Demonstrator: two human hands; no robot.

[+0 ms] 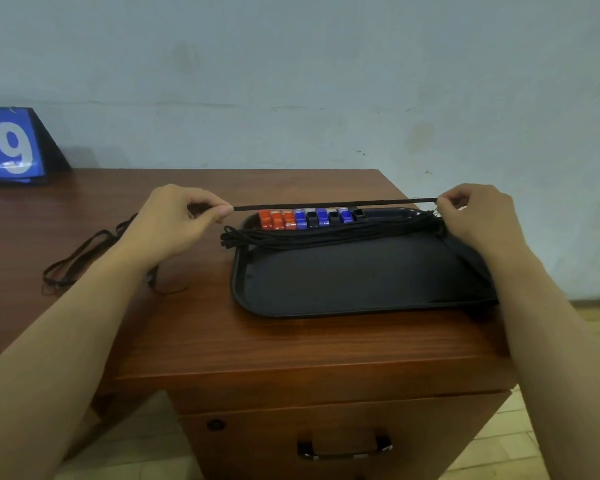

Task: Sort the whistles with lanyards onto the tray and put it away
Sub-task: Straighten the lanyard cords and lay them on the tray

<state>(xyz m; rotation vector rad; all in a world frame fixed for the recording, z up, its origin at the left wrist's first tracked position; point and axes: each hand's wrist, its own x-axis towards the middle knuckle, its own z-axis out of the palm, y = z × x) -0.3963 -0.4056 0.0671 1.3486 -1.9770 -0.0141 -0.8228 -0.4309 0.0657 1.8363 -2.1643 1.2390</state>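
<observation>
A black tray (361,282) lies on the right part of a wooden table. Along its far edge stands a row of whistles (309,219): orange ones on the left, then blue and black ones. In front of the row lies a bundle of black lanyards (326,237), stretched across the tray. Above the whistles a single black lanyard (333,204) is pulled taut and level. My left hand (177,223) pinches its left end, and my right hand (475,220) pinches its right end over the tray's far right corner.
Loose black lanyards (80,258) lie on the table left of my left forearm. A blue scoreboard with a white 9 (11,147) stands at the far left against the wall. Below the table front is a drawer with a handle (343,448).
</observation>
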